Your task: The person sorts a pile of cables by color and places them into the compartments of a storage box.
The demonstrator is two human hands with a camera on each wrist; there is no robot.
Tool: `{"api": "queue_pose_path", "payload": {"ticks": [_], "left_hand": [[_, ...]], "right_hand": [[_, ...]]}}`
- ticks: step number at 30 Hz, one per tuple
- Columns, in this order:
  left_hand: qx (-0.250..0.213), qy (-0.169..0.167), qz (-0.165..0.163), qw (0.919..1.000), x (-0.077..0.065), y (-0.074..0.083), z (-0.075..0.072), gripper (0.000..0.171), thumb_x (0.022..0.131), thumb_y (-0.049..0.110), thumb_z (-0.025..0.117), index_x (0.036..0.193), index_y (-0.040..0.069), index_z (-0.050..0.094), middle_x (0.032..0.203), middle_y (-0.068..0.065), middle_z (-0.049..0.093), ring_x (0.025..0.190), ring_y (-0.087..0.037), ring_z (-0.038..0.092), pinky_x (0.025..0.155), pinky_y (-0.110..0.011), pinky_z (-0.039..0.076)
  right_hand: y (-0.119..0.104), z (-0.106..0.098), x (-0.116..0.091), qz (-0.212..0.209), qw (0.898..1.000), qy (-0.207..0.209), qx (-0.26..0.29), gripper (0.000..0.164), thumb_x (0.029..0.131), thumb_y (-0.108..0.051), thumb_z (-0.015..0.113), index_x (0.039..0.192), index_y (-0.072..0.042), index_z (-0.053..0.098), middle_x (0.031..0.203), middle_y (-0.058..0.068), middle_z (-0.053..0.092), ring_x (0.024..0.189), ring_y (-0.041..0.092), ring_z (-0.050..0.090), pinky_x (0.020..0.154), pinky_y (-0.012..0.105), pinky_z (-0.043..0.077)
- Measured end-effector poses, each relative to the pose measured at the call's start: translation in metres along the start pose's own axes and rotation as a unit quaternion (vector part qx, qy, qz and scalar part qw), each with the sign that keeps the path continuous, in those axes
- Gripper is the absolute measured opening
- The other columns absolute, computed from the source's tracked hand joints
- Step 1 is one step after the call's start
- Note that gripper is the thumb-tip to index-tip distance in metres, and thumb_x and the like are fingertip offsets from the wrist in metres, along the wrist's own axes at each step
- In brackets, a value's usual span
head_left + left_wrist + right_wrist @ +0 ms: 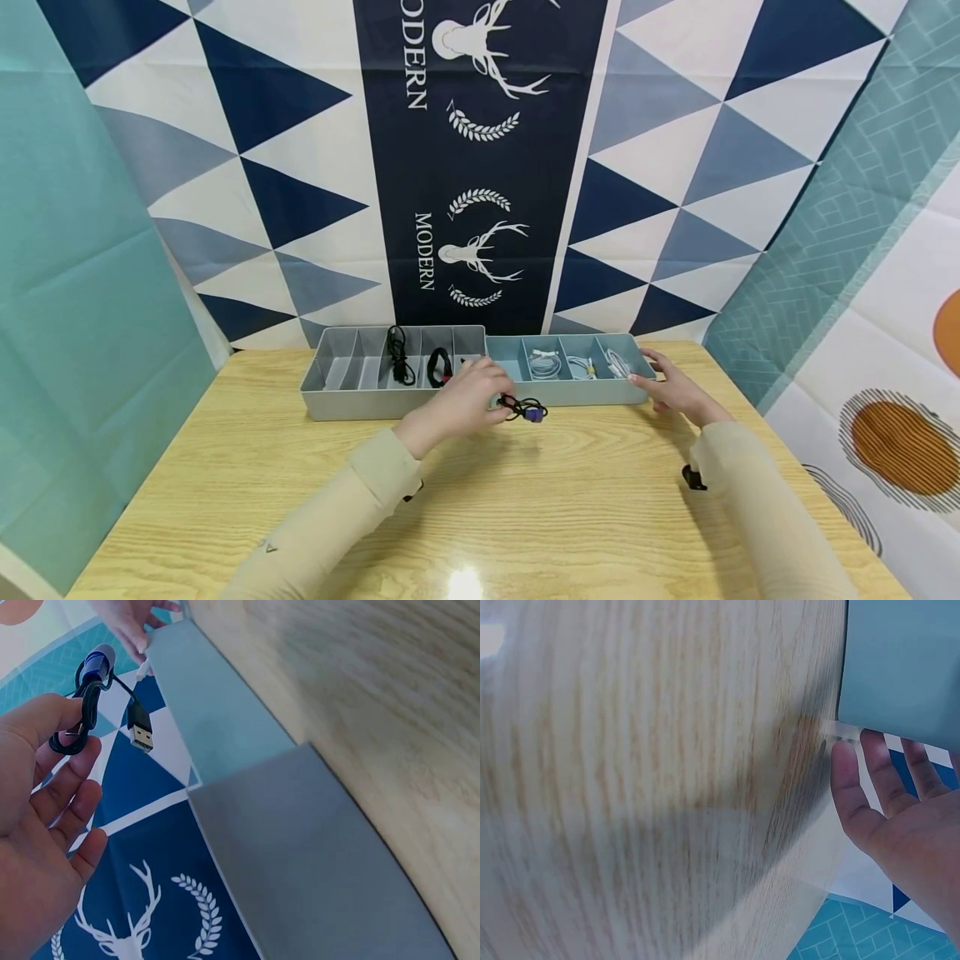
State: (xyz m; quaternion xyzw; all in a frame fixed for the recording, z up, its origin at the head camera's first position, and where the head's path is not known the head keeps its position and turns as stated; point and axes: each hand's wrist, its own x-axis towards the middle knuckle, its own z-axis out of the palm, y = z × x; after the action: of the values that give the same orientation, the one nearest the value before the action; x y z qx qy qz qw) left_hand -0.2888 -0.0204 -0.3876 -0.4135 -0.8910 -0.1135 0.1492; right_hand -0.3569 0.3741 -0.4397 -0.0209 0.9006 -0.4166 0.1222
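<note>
Over the front of the two boxes, my left hand [468,396] pinches a coiled black USB cable [89,709] between thumb and fingers. Its blue-purple end [534,414] sticks out to the right, and a black USB-A plug [140,735] dangles in the left wrist view. At the far right, my right hand [675,392] touches the end of the light blue divided box [585,393], fingers spread and fairly straight. Fingertips [845,761] lie right at that end wall in the right wrist view. Left of it stands a grey divided box [360,406], partly behind my left hand.
The grey box holds a black cable [400,358] and a black coil [438,367] with a red part. Coiled white cables [545,363] lie in several blue compartments. Both boxes stand at the back of the wooden table [570,500], before a patterned cloth [480,167].
</note>
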Motion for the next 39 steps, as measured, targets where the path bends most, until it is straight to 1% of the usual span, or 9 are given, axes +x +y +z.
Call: {"api": "queue_pose_path", "payload": {"ticks": [2, 6, 10, 13, 19, 27, 30, 33, 39], "left_hand": [[0.004, 0.008, 0.001, 1.0000, -0.001, -0.002, -0.003, 0.007, 0.083, 0.025, 0.070, 0.086, 0.021, 0.066, 0.097, 0.008, 0.065, 0.098, -0.013, 0.051, 0.098, -0.038, 0.038], [-0.006, 0.017, -0.004, 0.9998, -0.003, -0.006, -0.009, 0.008, 0.083, 0.024, 0.072, 0.087, 0.021, 0.066, 0.096, 0.008, 0.064, 0.094, -0.012, 0.049, 0.086, -0.035, 0.040], [-0.011, 0.026, -0.007, 0.9996, -0.005, -0.011, -0.016, 0.007, 0.083, 0.023, 0.071, 0.088, 0.021, 0.066, 0.095, 0.009, 0.063, 0.090, -0.012, 0.047, 0.078, -0.033, 0.039], [-0.008, 0.039, -0.005, 0.9992, -0.007, -0.015, -0.020, 0.006, 0.083, 0.022, 0.071, 0.087, 0.020, 0.066, 0.093, 0.008, 0.063, 0.090, -0.013, 0.048, 0.077, -0.032, 0.039], [-0.002, 0.056, -0.011, 0.9984, -0.010, -0.024, -0.029, 0.008, 0.082, 0.020, 0.072, 0.088, 0.019, 0.067, 0.091, 0.008, 0.062, 0.087, -0.013, 0.048, 0.077, -0.031, 0.040], [0.002, 0.080, -0.017, 0.9966, -0.013, -0.033, -0.042, 0.010, 0.081, 0.020, 0.073, 0.088, 0.016, 0.068, 0.092, 0.005, 0.063, 0.090, -0.016, 0.051, 0.081, -0.035, 0.043], [-0.001, 0.088, -0.027, 0.9958, -0.015, -0.037, -0.046, 0.009, 0.081, 0.019, 0.073, 0.088, 0.016, 0.068, 0.092, 0.004, 0.064, 0.089, -0.016, 0.051, 0.080, -0.036, 0.043], [0.002, 0.087, -0.046, 0.9952, -0.017, -0.042, -0.049, 0.007, 0.083, 0.019, 0.072, 0.088, 0.017, 0.068, 0.094, 0.004, 0.063, 0.088, -0.016, 0.049, 0.078, -0.035, 0.041], [0.000, 0.092, -0.069, 0.9933, -0.022, -0.052, -0.055, 0.006, 0.084, 0.020, 0.071, 0.088, 0.017, 0.067, 0.095, 0.003, 0.063, 0.090, -0.017, 0.048, 0.078, -0.036, 0.038]], "right_hand": [[0.000, 0.000, 0.000, -0.004, 1.000, 0.001, 0.000, 0.092, 0.090, -0.051, 0.056, 0.153, -0.018, -0.003, 0.148, 0.036, 0.005, 0.084, 0.029, 0.049, 0.064, 0.034, 0.046], [0.000, 0.000, -0.001, -0.010, 1.000, 0.001, 0.002, 0.094, 0.089, -0.053, 0.056, 0.153, -0.018, -0.002, 0.148, 0.036, 0.005, 0.088, 0.030, 0.049, 0.064, 0.034, 0.046], [0.001, 0.000, -0.002, -0.014, 1.000, 0.000, 0.005, 0.094, 0.089, -0.054, 0.056, 0.153, -0.018, -0.002, 0.148, 0.036, 0.003, 0.080, 0.028, 0.048, 0.063, 0.034, 0.045], [0.001, 0.000, -0.002, -0.016, 1.000, -0.001, 0.007, 0.093, 0.089, -0.053, 0.056, 0.153, -0.018, -0.003, 0.148, 0.036, 0.003, 0.076, 0.026, 0.047, 0.062, 0.033, 0.045], [0.002, 0.000, -0.003, -0.023, 1.000, -0.006, 0.019, 0.092, 0.090, -0.051, 0.056, 0.153, -0.018, -0.003, 0.147, 0.035, 0.004, 0.060, 0.023, 0.041, 0.058, 0.033, 0.044], [0.001, 0.000, -0.004, -0.024, 0.999, -0.005, 0.020, 0.093, 0.089, -0.052, 0.057, 0.153, -0.019, -0.003, 0.147, 0.035, 0.005, 0.058, 0.022, 0.039, 0.057, 0.033, 0.044], [0.001, 0.000, -0.004, -0.025, 0.999, -0.006, 0.024, 0.091, 0.091, -0.049, 0.056, 0.153, -0.018, -0.003, 0.147, 0.035, 0.005, 0.055, 0.021, 0.038, 0.056, 0.034, 0.043], [0.000, 0.000, -0.005, -0.026, 0.999, -0.007, 0.031, 0.088, 0.092, -0.045, 0.056, 0.153, -0.017, -0.003, 0.147, 0.034, 0.005, 0.053, 0.020, 0.036, 0.054, 0.034, 0.041], [-0.001, 0.000, -0.006, -0.024, 0.999, -0.005, 0.030, 0.087, 0.093, -0.044, 0.056, 0.153, -0.017, -0.002, 0.147, 0.034, 0.005, 0.054, 0.021, 0.037, 0.055, 0.034, 0.041]]}}
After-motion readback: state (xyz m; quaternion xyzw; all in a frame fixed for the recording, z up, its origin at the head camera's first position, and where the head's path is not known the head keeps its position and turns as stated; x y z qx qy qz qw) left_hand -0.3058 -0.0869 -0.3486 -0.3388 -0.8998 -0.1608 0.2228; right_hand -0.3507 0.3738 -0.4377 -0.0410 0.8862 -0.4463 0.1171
